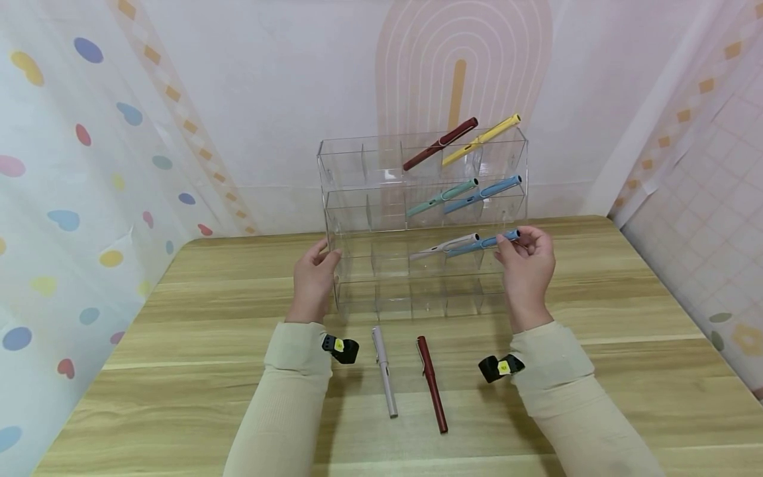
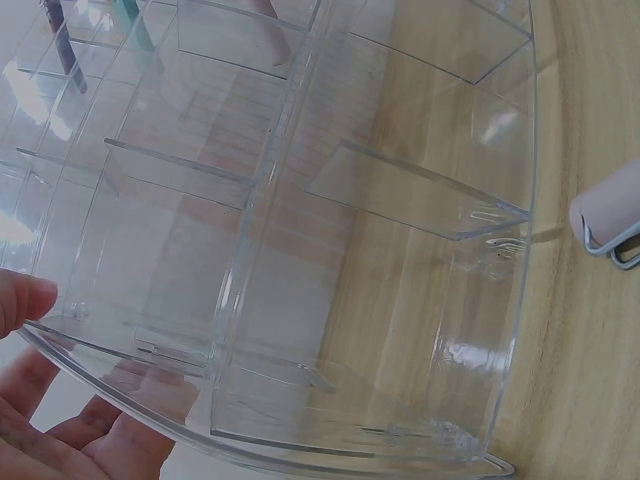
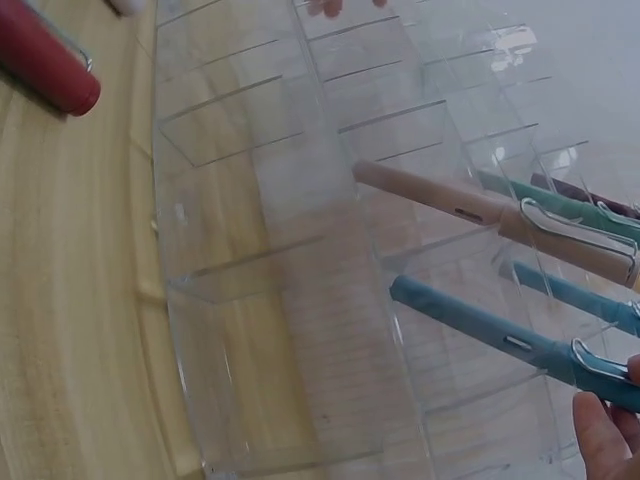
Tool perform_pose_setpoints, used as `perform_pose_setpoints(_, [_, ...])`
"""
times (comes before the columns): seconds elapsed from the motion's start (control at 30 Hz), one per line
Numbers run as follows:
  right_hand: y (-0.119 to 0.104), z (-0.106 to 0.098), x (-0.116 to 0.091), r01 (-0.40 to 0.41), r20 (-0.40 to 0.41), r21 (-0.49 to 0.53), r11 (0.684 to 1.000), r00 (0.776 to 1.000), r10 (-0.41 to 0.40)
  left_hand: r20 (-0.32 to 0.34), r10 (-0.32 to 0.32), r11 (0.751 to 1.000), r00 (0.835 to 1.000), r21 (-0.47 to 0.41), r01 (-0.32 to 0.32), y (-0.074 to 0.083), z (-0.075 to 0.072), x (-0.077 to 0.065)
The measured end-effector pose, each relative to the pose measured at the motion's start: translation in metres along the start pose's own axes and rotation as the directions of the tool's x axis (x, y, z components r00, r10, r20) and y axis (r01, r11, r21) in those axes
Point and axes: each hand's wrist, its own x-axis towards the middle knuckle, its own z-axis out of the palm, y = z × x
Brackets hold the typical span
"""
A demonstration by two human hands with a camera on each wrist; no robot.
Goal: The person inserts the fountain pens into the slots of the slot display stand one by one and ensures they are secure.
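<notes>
Clear plastic tiered rack [image 1: 390, 230]: stands on the pale wood-grain desk [image 1: 208, 338]; four tiers, split by thin dividers.
Left-hand grip [image 1: 314, 281]: grasping the rack's left side edge between thumb and fingers; judged to be bracing it.
Right-hand grip [image 1: 529, 271]: grasping the slim blue metal-clipped pen [image 1: 473, 248] near its cap end, thumb opposed to fingers.
Blue pen position: third tier from the top, slanted, cap end raised to the right, beside the slim pale grey pen [image 1: 441, 247]. Exact compartment of its lower end: cannot tell.
Upper tiers: slim dark red pen [image 1: 441, 144] and slim yellow pen [image 1: 481, 140] on top; slim mint-green pen [image 1: 442, 197] and slim sky-blue pen [image 1: 484, 194] beneath; similar slant throughout.
Desk front: slim pale lilac pen [image 1: 385, 374] and slim maroon pen [image 1: 432, 384], lying apart, clear of both hands.
Placement advice: match the slant of the neighbouring pen, settle the lower end first, then release the cap gently.
Rack risk: a sideways push could shift the light-looking frame; left-hand bracing should outlast the release.
Neighbour risk: withdrawing fingers may brush the sky-blue pen above; retreat outward to the right.
</notes>
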Motion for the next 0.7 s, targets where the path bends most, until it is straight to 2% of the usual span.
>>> perform_pose_setpoints(0.27, [0.002,-0.003,0.0,0.023,0.033,0.003,1.0,0.999,-0.023,-0.005,0.007,1.0,1.0,0.007,-0.007,0.0,0.0,0.0])
perform_pose_setpoints(0.5, [0.001,-0.004,-0.001,0.025,0.03,-0.001,1.0,0.999,-0.025,-0.01,0.01,1.0,1.0,0.009,-0.01,0.0,0.0,-0.001])
perform_pose_setpoints(0.7, [-0.006,-0.013,-0.006,0.024,0.009,-0.037,0.999,1.0,-0.024,-0.007,-0.004,1.0,1.0,-0.012,0.004,0.0,0.001,-0.001])
